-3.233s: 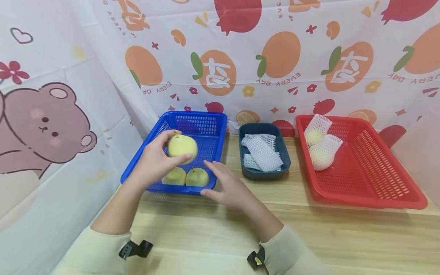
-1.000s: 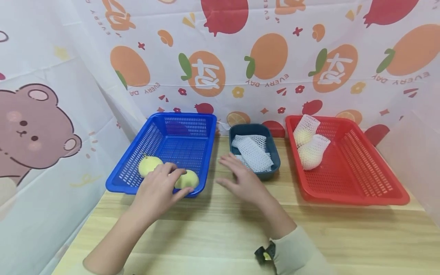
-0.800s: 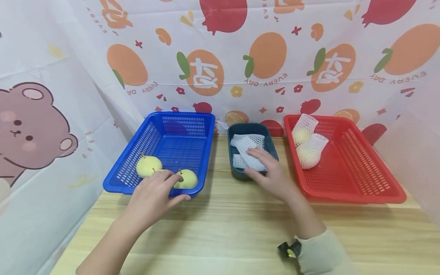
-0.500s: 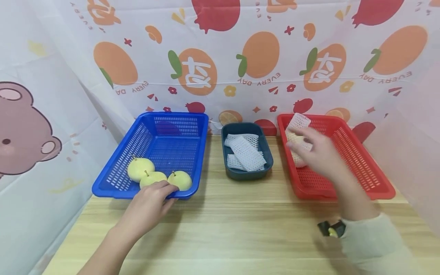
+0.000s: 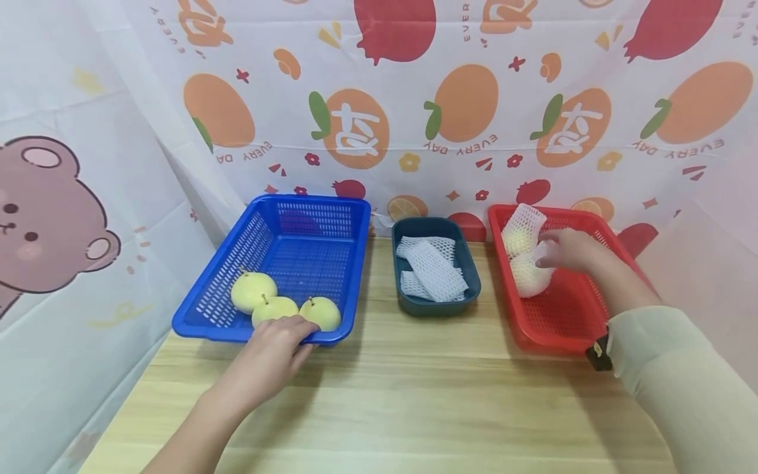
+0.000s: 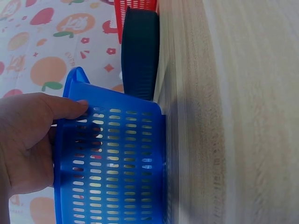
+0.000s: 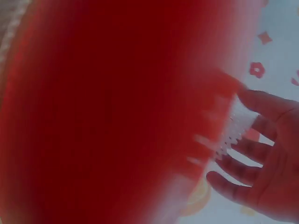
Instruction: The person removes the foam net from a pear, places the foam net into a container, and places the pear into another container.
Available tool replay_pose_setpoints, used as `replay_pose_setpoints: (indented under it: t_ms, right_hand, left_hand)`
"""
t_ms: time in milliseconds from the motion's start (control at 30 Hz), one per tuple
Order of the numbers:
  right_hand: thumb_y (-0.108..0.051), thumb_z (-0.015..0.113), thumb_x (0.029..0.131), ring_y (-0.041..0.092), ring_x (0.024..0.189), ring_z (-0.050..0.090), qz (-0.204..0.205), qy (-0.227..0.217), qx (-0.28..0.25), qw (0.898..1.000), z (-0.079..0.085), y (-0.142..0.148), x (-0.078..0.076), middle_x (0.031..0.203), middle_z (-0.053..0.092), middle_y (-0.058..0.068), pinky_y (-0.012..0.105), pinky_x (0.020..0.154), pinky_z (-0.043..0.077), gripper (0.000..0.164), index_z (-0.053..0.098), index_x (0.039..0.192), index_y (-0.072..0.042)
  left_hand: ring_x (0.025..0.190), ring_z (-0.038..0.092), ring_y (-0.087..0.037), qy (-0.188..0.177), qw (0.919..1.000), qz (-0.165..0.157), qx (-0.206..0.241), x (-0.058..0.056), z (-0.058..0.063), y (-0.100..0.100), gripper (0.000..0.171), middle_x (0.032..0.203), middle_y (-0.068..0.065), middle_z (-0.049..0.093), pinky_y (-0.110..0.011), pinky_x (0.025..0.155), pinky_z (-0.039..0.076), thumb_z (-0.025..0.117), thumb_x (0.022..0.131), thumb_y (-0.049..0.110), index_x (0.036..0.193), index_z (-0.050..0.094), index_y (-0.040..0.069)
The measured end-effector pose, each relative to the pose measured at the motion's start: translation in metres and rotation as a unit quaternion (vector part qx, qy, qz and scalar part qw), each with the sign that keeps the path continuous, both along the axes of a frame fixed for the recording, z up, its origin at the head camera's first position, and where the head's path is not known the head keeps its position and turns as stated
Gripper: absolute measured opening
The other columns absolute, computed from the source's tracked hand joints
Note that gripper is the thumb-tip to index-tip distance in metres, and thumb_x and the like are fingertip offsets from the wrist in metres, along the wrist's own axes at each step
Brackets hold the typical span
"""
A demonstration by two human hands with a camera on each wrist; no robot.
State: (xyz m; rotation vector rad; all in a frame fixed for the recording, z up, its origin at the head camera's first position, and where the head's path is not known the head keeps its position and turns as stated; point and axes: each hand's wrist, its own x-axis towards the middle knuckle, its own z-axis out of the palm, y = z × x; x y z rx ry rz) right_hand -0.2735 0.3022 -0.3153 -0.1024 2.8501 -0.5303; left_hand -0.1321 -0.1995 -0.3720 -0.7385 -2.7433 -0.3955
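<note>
My left hand [image 5: 269,355] grips the front rim of the blue basket [image 5: 308,257], its thumb on the outer wall in the left wrist view. Just inside that rim sit three yellow-green pears [image 5: 253,291] with short stems. Over the red basket [image 5: 562,316], my right hand [image 5: 577,252] is at the top of the foam net on the nearer netted pear [image 5: 530,278] and hides part of that net. Its thumb and fingers stand apart in the right wrist view. Another netted pear [image 5: 518,242] lies behind, against the left wall.
A dark teal tub [image 5: 438,308] with several white foam nets [image 5: 437,271] stands between the baskets. A fruit-print cloth [image 5: 408,125] hangs close behind them. To the left is a cloth with a bear print [image 5: 50,210]. The wooden table [image 5: 408,395] runs in front.
The pear in my left hand now lies in the blue basket, and that hand holds the rim. My right hand has crossed over the teal tub to the netted pears.
</note>
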Motion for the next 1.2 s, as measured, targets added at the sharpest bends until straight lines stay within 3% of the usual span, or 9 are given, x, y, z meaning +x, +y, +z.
replay_pose_setpoints:
  t_ms: [267, 500, 767, 1033, 1200]
  right_hand:
    - [-0.036, 0.081, 0.071, 0.041, 0.111, 0.051, -0.007, 0.014, 0.019, 1.000, -0.018, 0.000, 0.001, 0.126, 0.055, 0.020, 0.060, 0.087, 0.047, 0.082, 0.045, 0.137, -0.004]
    - [-0.030, 0.071, 0.083, 0.032, 0.092, 0.061, 0.034, 0.073, 0.047, 0.996, -0.026, 0.001, 0.003, 0.107, 0.065, 0.019, 0.055, 0.084, 0.050, 0.052, 0.059, 0.122, 0.001]
    - [-0.017, 0.071, 0.082, 0.022, 0.072, 0.059, 0.053, 0.111, 0.060, 0.991, -0.028, 0.004, 0.005, 0.086, 0.067, 0.011, 0.043, 0.072, 0.055, 0.030, 0.067, 0.106, 0.000]
    - [-0.021, 0.072, 0.082, 0.027, 0.078, 0.063, 0.056, 0.124, 0.052, 0.989, -0.010, 0.013, 0.022, 0.094, 0.068, 0.017, 0.048, 0.074, 0.056, 0.037, 0.066, 0.110, 0.001]
    - [-0.024, 0.072, 0.082, 0.021, 0.066, 0.057, 0.052, 0.151, 0.052, 0.986, 0.013, 0.013, 0.041, 0.075, 0.064, 0.007, 0.035, 0.061, 0.053, 0.023, 0.069, 0.096, -0.006]
  left_hand:
    - [0.084, 0.064, -0.019, 0.018, 0.9998, -0.006, 0.003, 0.003, 0.001, 0.003, 0.021, 0.088, 0.002, 0.068, -0.043, 0.072, 0.049, 0.077, 0.074, 0.008, 0.094, 0.070, 0.010]
    - [0.087, 0.064, -0.020, 0.004, 1.0000, -0.002, 0.006, 0.002, 0.002, 0.004, 0.021, 0.090, 0.001, 0.068, -0.044, 0.073, 0.049, 0.076, 0.075, 0.009, 0.095, 0.070, 0.011]
    - [0.087, 0.064, -0.021, -0.011, 0.9998, 0.003, 0.017, -0.001, 0.000, 0.003, 0.019, 0.090, 0.000, 0.068, -0.045, 0.078, 0.049, 0.074, 0.077, 0.012, 0.095, 0.070, 0.009]
    - [0.086, 0.064, -0.021, -0.015, 0.9998, 0.005, 0.009, -0.001, 0.000, 0.001, 0.022, 0.089, -0.001, 0.068, -0.043, 0.080, 0.051, 0.075, 0.079, 0.018, 0.098, 0.070, 0.007]
    - [0.087, 0.065, -0.021, -0.010, 0.9999, -0.002, 0.005, 0.001, 0.003, 0.001, 0.028, 0.091, -0.003, 0.069, -0.041, 0.079, 0.053, 0.075, 0.079, 0.024, 0.101, 0.070, 0.006]
